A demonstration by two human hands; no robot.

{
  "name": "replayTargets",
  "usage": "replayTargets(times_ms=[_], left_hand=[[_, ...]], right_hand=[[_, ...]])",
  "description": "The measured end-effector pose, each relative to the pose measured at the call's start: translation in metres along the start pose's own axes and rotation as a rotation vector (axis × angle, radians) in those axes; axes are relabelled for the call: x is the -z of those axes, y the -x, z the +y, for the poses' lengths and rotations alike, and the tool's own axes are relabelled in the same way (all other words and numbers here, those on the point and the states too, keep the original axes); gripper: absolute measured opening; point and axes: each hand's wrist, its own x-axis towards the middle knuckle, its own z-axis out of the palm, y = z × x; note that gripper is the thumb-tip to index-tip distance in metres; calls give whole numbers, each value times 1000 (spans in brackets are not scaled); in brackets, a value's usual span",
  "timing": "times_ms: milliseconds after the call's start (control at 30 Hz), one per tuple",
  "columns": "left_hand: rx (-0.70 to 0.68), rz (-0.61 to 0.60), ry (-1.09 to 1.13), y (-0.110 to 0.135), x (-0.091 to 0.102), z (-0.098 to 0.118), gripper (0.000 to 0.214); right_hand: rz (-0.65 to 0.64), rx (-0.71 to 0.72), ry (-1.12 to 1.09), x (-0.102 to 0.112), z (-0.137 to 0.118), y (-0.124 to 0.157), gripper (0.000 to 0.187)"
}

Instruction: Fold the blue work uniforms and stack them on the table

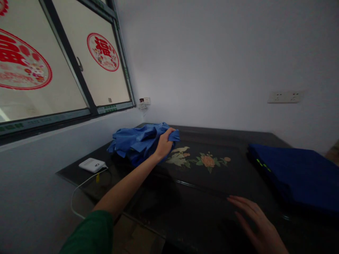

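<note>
My left hand (164,143) reaches far across a dark table (201,197) and is closed on a crumpled bright blue garment (137,139) lying at the table's far left corner. A painted flower motif (201,159) decorates the tabletop just right of that hand. My right hand (255,222) rests flat near the front edge, fingers stretched out and holding nothing. A folded dark blue cloth (299,173) lies just beyond and to the right of it, apart from the fingers.
A small white power bank (92,164) with a white cable sits at the table's left edge. A window (53,70) with red round decals lines the left wall. Wall sockets (284,97) sit on the white wall behind.
</note>
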Motion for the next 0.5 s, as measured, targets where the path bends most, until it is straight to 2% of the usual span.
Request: replayTargets(times_ms=[67,133,233,300,333,400,500], left_hand=[[-37,-141,115,18,-35,30,15],[-92,-355,206,40,-71,53,17],[-204,-783,225,73,-115,77,31],[-273,-1016,179,93,-126,88,43],[-301,-1078,167,101,-123,92,48],[-334,-1096,190,112,-101,100,54],[-231,-957,214,114,-40,98,43]], right_hand=[[36,-136,-136,-1,-22,-15,34],[64,-257,-290,-3,-30,-27,47],[65,-337,-422,-6,-17,-31,72],[25,-315,-373,-6,1,-24,83],[0,-295,-315,-5,10,-18,84],[-48,-255,-176,-2,23,-6,81],[-90,-214,26,2,24,3,75]])
